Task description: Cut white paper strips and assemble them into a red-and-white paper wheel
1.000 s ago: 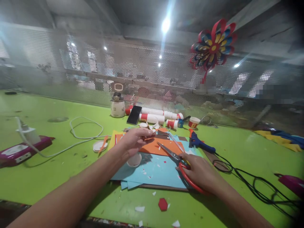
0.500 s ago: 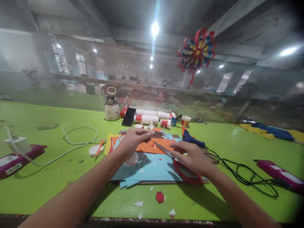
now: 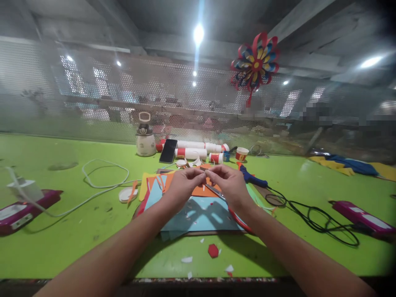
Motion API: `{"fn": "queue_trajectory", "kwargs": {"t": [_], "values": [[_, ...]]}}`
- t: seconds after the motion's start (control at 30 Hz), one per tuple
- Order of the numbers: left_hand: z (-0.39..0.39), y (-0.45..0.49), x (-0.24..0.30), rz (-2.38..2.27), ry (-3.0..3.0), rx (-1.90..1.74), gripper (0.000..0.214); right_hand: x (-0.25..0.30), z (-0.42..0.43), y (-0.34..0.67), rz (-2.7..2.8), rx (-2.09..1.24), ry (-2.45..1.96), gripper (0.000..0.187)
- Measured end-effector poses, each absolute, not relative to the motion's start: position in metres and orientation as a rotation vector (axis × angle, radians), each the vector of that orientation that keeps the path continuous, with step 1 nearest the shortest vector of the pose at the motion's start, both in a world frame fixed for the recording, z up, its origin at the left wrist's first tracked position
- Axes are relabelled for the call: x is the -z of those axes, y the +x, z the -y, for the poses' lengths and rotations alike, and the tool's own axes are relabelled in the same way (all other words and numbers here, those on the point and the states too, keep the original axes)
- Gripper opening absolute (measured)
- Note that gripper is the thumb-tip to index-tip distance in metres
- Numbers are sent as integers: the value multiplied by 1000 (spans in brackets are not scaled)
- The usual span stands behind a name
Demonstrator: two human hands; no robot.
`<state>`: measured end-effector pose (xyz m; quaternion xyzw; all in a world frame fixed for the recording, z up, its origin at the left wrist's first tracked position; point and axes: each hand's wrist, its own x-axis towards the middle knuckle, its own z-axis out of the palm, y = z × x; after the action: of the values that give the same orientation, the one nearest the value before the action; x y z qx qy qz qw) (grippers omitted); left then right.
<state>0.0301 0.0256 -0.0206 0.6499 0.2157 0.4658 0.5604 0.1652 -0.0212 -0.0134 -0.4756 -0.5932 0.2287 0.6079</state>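
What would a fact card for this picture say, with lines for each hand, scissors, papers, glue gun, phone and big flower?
Left hand: fingertips pinched, meeting the other hand's; anything between is too small to tell
Right hand: fingertips pinched too
Scissors: red-handled, partly hidden below the right hand
Papers: orange sheet, blue sheet
Glue gun: blue, right of the papers
Phone: dark screen
Flower: red, blue, yellow, up high

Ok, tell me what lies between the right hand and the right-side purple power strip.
In the head view, pale green paper, brown board and looped black cord lie between the right hand and that power strip, on the green tabletop.
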Motion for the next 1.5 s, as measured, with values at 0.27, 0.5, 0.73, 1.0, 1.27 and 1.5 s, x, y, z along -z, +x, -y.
{"fn": "queue_trajectory", "kwargs": {"t": [0.27, 0.5, 0.73, 1.0, 1.27, 1.5], "values": [[-24, 28, 17, -506, 1539, -921, 16, 12, 24, 176, 1348, -611, -1088, 12], [-18, 32, 17, -492, 1475, -964, 13, 20, 26, 170, 1320, -624, -1072, 17], [-15, 35, 18, -540, 1559, -930, 17, 23, 22, 176, 1371, -497, -1123, 14], [-51, 16, 17, -739, 1760, -966, 20, 31, 11, 195, 1656, -381, -1313, 13], [-75, 0, 16, -776, 2019, -936, 10, 45, 11, 184, 1898, -179, -1392, 15], [-31, 21, -11, -656, 2128, -1073, 17, 60, 4, 182, 1933, -118, -1379, 18]]}}
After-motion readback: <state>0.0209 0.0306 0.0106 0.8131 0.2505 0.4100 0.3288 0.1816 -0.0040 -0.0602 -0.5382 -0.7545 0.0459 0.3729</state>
